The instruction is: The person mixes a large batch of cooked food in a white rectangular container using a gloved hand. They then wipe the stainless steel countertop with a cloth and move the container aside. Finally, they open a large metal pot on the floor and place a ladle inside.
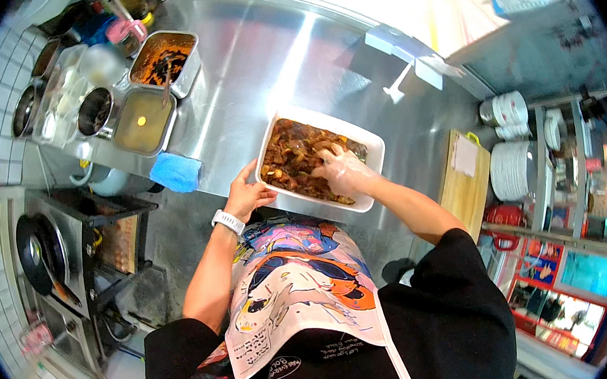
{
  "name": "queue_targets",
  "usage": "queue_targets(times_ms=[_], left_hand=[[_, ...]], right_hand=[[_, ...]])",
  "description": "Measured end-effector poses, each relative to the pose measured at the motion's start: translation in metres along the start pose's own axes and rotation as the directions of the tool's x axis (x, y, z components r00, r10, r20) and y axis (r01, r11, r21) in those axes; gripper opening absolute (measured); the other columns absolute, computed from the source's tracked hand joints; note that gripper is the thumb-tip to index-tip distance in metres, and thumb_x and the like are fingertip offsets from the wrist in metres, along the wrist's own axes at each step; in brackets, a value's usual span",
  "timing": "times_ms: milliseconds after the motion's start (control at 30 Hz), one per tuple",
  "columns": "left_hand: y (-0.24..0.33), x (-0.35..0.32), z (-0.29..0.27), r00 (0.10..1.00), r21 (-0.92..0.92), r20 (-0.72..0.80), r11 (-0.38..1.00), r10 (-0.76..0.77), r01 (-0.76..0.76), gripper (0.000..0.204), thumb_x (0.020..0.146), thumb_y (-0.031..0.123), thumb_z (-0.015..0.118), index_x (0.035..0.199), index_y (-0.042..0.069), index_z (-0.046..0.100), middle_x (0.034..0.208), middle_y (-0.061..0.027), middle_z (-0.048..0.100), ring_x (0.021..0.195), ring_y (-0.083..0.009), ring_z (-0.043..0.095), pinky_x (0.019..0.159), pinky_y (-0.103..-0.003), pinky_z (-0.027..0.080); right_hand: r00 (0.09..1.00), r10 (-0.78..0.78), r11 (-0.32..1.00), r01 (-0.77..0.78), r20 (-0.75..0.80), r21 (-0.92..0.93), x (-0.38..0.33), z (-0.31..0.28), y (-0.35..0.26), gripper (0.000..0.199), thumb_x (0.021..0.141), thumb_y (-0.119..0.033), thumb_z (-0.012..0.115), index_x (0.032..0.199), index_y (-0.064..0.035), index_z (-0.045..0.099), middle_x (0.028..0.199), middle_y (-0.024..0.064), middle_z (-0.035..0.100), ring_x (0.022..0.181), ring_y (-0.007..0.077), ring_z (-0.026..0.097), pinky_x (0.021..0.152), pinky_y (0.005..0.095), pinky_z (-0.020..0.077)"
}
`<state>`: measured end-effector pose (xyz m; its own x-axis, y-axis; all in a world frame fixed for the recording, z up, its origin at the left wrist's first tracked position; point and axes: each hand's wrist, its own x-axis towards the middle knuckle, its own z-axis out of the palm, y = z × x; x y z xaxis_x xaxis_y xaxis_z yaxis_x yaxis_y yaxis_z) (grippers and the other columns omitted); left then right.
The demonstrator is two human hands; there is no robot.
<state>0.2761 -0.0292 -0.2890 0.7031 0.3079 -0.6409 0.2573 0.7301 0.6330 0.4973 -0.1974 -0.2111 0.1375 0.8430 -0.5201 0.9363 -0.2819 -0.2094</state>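
A deep white rectangular tray (368,137) stands at the near edge of the steel counter, filled with dark brown sauced meat pieces (290,150). My left hand (246,194) grips the tray's near left corner, its fingers at the rim. My right hand (346,171), which seems to wear a thin clear glove, reaches in from the right. Its fingers are curled down into the meat, and their tips are partly hidden among the pieces.
Left on the steel counter (229,63) are a pan of red-orange sauce (189,71), a pan of yellowish liquid (142,137) and a blue cloth (176,172). A wooden board (460,186) and stacked white plates (512,171) stand right. A black wok (37,253) sits lower left.
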Motion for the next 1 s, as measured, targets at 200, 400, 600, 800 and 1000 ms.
queue_targets(times_ms=[200, 400, 600, 800, 1000], left_hand=[[-0.03, -0.016, 0.023, 0.974, -0.108, -0.205, 0.987, 0.097, -0.12, 0.074, 0.096, 0.0, 0.056, 0.157, 0.021, 0.02, 0.107, -0.0195, 0.062, 0.086, -0.027, 0.07, 0.075, -0.042, 0.063], [-0.048, -0.016, 0.053, 0.92, -0.104, -0.364, 0.975, 0.147, -0.197, 0.082, 0.092, -0.009, 0.054, 0.157, 0.028, 0.021, 0.103, -0.0188, 0.061, 0.086, -0.0244, 0.067, 0.074, -0.044, 0.064], [-0.044, -0.012, 0.064, 0.875, -0.058, -0.442, 0.967, 0.197, -0.247, 0.084, 0.086, -0.012, 0.055, 0.156, 0.02, 0.021, 0.09, -0.0156, 0.061, 0.074, -0.0227, 0.066, 0.07, -0.046, 0.065], [-0.049, -0.006, 0.055, 0.892, -0.08, -0.405, 0.964, 0.201, -0.253, 0.086, 0.085, -0.012, 0.056, 0.156, 0.02, 0.02, 0.088, -0.0143, 0.06, 0.073, -0.0227, 0.067, 0.069, -0.044, 0.065], [-0.047, -0.009, 0.054, 0.905, -0.041, -0.389, 0.977, 0.175, -0.207, 0.084, 0.088, -0.01, 0.055, 0.155, 0.026, 0.02, 0.091, -0.0115, 0.061, 0.077, -0.0215, 0.066, 0.075, -0.046, 0.064]], right_hand=[[0.975, -0.181, 0.972, 0.197, -0.13, 0.125, 0.016, -0.022, 0.021, 0.052, 0.076, -0.018, 0.066, 0.127, -0.0242, 0.066, 0.14, 0.0183, 0.048, 0.132, 0.0402, 0.042, 0.112, 0.0487, 0.0334], [0.931, -0.338, 0.926, 0.355, 0.138, -0.125, 0.085, -0.024, -0.057, 0.059, 0.074, -0.033, 0.075, 0.13, -0.0214, 0.062, 0.132, 0.0226, 0.051, 0.126, 0.0473, 0.046, 0.098, 0.0621, 0.0425], [0.853, -0.372, 0.791, 0.498, 0.367, -0.355, 0.099, 0.011, -0.027, 0.043, 0.072, -0.029, 0.074, 0.112, -0.0122, 0.071, 0.107, 0.0182, 0.067, 0.103, 0.0368, 0.065, 0.084, 0.0484, 0.0538], [0.825, -0.456, 0.731, 0.561, 0.333, -0.389, 0.057, -0.005, 0.012, 0.031, 0.059, -0.006, 0.079, 0.09, -0.0053, 0.077, 0.085, 0.0157, 0.074, 0.081, 0.0323, 0.073, 0.066, 0.0428, 0.0574], [0.897, -0.436, 0.865, 0.441, 0.074, -0.239, -0.012, -0.001, 0.04, 0.047, 0.073, -0.009, 0.066, 0.119, -0.019, 0.071, 0.118, 0.0191, 0.061, 0.109, 0.0419, 0.059, 0.085, 0.0539, 0.0521]])
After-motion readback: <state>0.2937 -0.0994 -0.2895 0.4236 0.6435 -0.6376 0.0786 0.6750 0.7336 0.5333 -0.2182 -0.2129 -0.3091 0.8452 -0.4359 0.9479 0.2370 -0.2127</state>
